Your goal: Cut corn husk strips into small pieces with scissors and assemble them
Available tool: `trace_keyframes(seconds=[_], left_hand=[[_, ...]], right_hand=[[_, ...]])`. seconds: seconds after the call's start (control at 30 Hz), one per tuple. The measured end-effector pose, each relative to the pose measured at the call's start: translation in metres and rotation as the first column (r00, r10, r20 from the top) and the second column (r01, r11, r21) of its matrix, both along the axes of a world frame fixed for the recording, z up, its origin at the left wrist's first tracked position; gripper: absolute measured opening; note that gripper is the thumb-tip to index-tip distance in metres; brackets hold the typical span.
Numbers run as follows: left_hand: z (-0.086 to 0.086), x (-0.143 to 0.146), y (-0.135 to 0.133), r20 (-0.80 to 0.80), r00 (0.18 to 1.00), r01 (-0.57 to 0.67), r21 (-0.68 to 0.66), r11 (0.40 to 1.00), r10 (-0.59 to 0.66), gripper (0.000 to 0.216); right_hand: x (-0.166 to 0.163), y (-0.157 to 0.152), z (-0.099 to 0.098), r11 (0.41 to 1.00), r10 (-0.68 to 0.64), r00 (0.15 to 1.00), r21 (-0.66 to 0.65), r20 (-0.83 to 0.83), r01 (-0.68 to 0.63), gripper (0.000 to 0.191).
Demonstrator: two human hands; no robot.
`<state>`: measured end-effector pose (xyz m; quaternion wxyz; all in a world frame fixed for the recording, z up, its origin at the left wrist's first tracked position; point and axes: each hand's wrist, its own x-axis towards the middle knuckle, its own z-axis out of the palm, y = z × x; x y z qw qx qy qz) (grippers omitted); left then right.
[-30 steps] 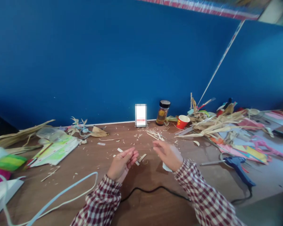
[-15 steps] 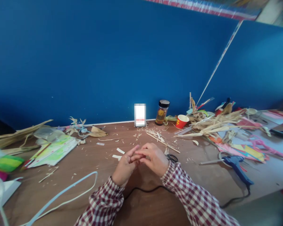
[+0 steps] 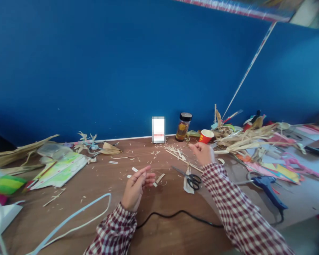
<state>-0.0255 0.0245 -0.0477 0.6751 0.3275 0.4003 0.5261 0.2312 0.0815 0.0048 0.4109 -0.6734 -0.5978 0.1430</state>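
My left hand [image 3: 137, 185] hovers over the table with its fingers stretched out, holding nothing. By its fingertips lie a short pale strip [image 3: 160, 179] and small white paper pieces [image 3: 134, 169]. My right hand [image 3: 203, 153] reaches forward in front of the red paper cup [image 3: 207, 136], thumb and fingers pinched together. Whatever may be in that pinch is too small to name. Between the hands, black-handled scissors [image 3: 194, 182] lie partly over a piece of pale husk [image 3: 187, 187]. Thin pale sticks [image 3: 177, 154] are just left of my right hand.
A dark-lidded jar [image 3: 183, 126] and a bright, pixelated device [image 3: 158, 129] stand by the blue wall. Dried husks [image 3: 244, 140] and a blue glue gun [image 3: 268, 189] lie at right. A black cable [image 3: 170, 215] crosses in front; a painted sheet [image 3: 61, 168] lies left.
My hands were together over the table middle and have parted. The right moved forward and right toward the cup, uncovering the scissors; the left drew slightly back to the left, its fingers extended.
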Motion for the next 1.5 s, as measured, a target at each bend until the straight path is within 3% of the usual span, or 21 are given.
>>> trace_keyframes(seconds=[0.07, 0.17, 0.23, 0.33, 0.4, 0.47, 0.6, 0.7, 0.8, 0.87, 0.97, 1.03, 1.1, 1.17, 1.23, 1.27, 1.33, 1.37, 1.43, 1.5], left_hand=[[-0.001, 0.001, 0.001, 0.009, 1.0, -0.018, -0.016, 1.0, 0.018, 0.038], [-0.002, 0.004, 0.002, 0.026, 1.0, 0.012, -0.04, 0.999, -0.011, 0.035], [-0.003, 0.004, 0.001, 0.04, 0.998, 0.043, -0.042, 0.998, -0.042, 0.034], [-0.004, 0.002, 0.0, 0.062, 0.994, 0.087, -0.029, 0.996, -0.086, 0.035], [-0.003, 0.001, -0.002, 0.067, 0.992, 0.11, -0.015, 0.994, -0.109, 0.034], [-0.002, 0.002, -0.004, 0.058, 0.989, 0.134, -0.008, 0.991, -0.133, 0.035], [0.0, 0.003, -0.005, -0.007, 0.996, 0.089, -0.022, 0.996, -0.089, 0.038], [-0.002, 0.001, -0.002, -0.065, 0.995, -0.08, -0.015, 0.997, 0.079, 0.039], [-0.008, -0.003, 0.002, -0.109, 0.954, -0.279, 0.022, 0.96, 0.28, 0.04], [-0.011, -0.004, 0.004, -0.12, 0.929, -0.346, 0.048, 0.937, 0.349, 0.04], [-0.013, -0.003, 0.005, -0.116, 0.928, -0.35, 0.05, 0.935, 0.354, 0.038], [-0.014, -0.002, 0.004, -0.121, 0.929, -0.347, 0.043, 0.937, 0.35, 0.037], [-0.014, -0.002, 0.004, -0.136, 0.916, -0.373, 0.057, 0.926, 0.377, 0.037], [-0.015, -0.003, 0.005, -0.145, 0.899, -0.407, 0.074, 0.91, 0.413, 0.036], [-0.016, -0.003, 0.006, -0.131, 0.895, -0.42, 0.074, 0.905, 0.426, 0.034], [-0.015, -0.003, 0.006, -0.116, 0.9, -0.416, 0.069, 0.907, 0.421, 0.033], [-0.013, -0.002, 0.005, -0.076, 0.912, -0.399, 0.068, 0.914, 0.403, 0.032], [-0.012, -0.002, 0.004, -0.054, 0.918, -0.388, 0.074, 0.919, 0.393, 0.032], [-0.007, -0.001, 0.001, -0.024, 0.928, -0.368, 0.09, 0.926, 0.371, 0.032], [-0.002, 0.0, -0.002, -0.014, 0.938, -0.344, 0.098, 0.934, 0.347, 0.033]], right_hand=[[0.003, 0.001, 0.007, 0.999, 0.035, 0.999, -0.007, 0.02, -0.035, 0.037], [-0.021, -0.007, 0.009, 0.967, 0.25, 0.968, -0.05, 0.019, -0.249, 0.026], [-0.047, -0.014, 0.003, 0.898, 0.43, 0.903, -0.096, -0.01, -0.428, 0.024], [-0.08, -0.021, -0.009, 0.787, 0.595, 0.802, -0.158, -0.062, -0.596, 0.028], [-0.091, -0.021, -0.017, 0.692, 0.681, 0.723, -0.217, -0.119, -0.688, 0.027], [-0.094, -0.019, -0.022, 0.648, 0.709, 0.691, -0.257, -0.14, -0.717, 0.024], [-0.081, -0.012, -0.022, 0.731, 0.638, 0.768, -0.275, -0.051, -0.625, 0.021], [-0.058, -0.002, -0.014, 0.839, 0.515, 0.855, -0.247, 0.066, -0.486, 0.022], [-0.027, 0.01, -0.005, 0.941, 0.313, 0.926, -0.198, 0.209, -0.274, 0.029], [-0.006, 0.018, 0.0, 0.98, 0.17, 0.939, -0.155, 0.3, -0.127, 0.034], [0.02, 0.03, 0.007, 0.994, 0.008, 0.911, -0.101, 0.413, 0.037, 0.042], [0.033, 0.035, 0.012, 0.994, -0.033, 0.887, -0.079, 0.46, 0.079, 0.036], [0.04, 0.037, 0.017, 0.996, -0.065, 0.853, -0.017, 0.517, 0.086, 0.063], [0.039, 0.035, 0.021, 0.998, -0.051, 0.851, 0.058, 0.523, 0.024, 0.083], [0.028, 0.029, 0.023, 0.991, 0.076, 0.896, 0.063, 0.437, -0.114, 0.073], [0.018, 0.024, 0.022, 0.976, 0.207, 0.92, -0.003, 0.333, -0.219, 0.063], [-0.01, 0.012, 0.017, 0.936, 0.352, 0.901, -0.082, 0.255, -0.342, 0.047], [-0.027, 0.004, 0.013, 0.871, 0.483, 0.87, -0.159, 0.098, -0.466, 0.046], [-0.063, -0.01, 0.004, 0.675, 0.666, 0.712, -0.227, -0.224, -0.702, 0.055], [-0.096, -0.023, -0.006, 0.587, 0.716, 0.63, -0.229, -0.302, -0.777, 0.06]])
